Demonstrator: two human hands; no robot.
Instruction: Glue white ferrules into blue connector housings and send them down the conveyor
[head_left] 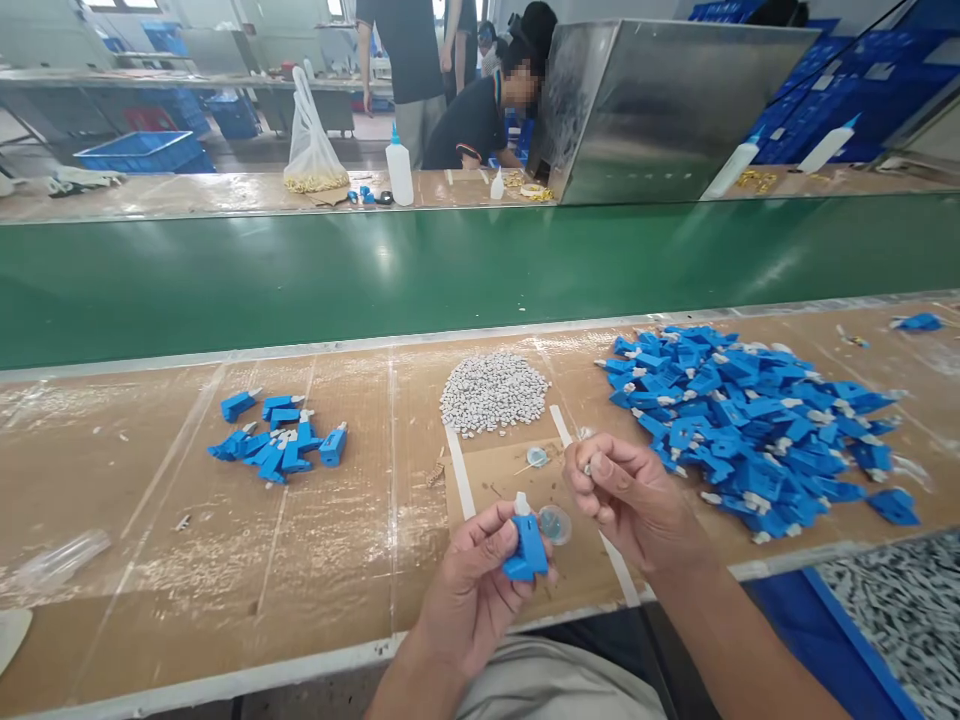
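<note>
I'm remotely gripping a blue part [529, 546] in the left hand [480, 565] while the right hand [637, 490] is pinching a grey piece [588, 469], its tininess probably risking a slip.

Your left hand [484, 575] holds a blue part [529, 550]; your right hand [630, 495] pinches a small piece [588, 469]. Beyond, grey pellets [495, 393] lie between a small blue pile [281, 455] and a big one [739, 420].

Blue part [529, 552] with white tip [521, 504], pale grey pellets [495, 393], brown tabletop [330, 545], green belt [450, 270]
</note>
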